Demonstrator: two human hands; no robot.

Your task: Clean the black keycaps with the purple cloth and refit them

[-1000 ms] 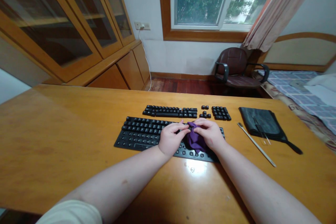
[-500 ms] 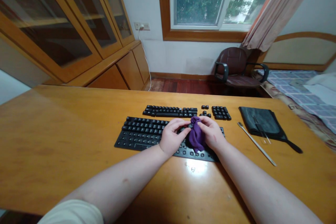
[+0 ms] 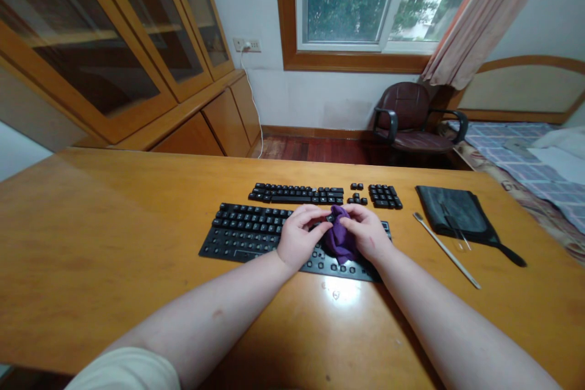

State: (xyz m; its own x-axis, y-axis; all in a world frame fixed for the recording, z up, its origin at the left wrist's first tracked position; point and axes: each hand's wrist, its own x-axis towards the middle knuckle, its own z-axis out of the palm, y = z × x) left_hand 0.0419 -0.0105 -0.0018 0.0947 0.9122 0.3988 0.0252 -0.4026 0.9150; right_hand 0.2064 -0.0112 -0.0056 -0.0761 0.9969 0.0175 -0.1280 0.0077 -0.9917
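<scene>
Both of your hands sit over the right half of the keyboard (image 3: 247,234), which lies mid-desk and nearer the near edge than the far one, and they have barely shifted in the last second; what has changed is the purple cloth (image 3: 342,239) between them. Half a second ago it stood drawn up into a tall, narrow bundle. Now it has dropped back into a low, rounded wad resting just above the keys. At its upper left edge a small dark keycap (image 3: 329,217), as it appears to be, shows where it did not show clearly before. Your left hand (image 3: 298,239) has its fingers (image 3: 309,212) curled in, with the tips pinching that keycap against the cloth. Your right hand (image 3: 369,235) has its fingers (image 3: 361,214) bent and pressed together over the top of the wad, and the thumb is tucked under the folds, so you cannot see it fully. Judging by this up-and-down working of the cloth around one piece, the rubbing is in mid-course rather than finished. Beyond your hands, toward the far edge of the desk (image 3: 114,225), the loose keycaps (image 3: 297,194) lie in rows, untouched. Toward the right edge, the thin stick (image 3: 445,250) and the dark pouch (image 3: 452,210) lie where they lay a second ago.
</scene>
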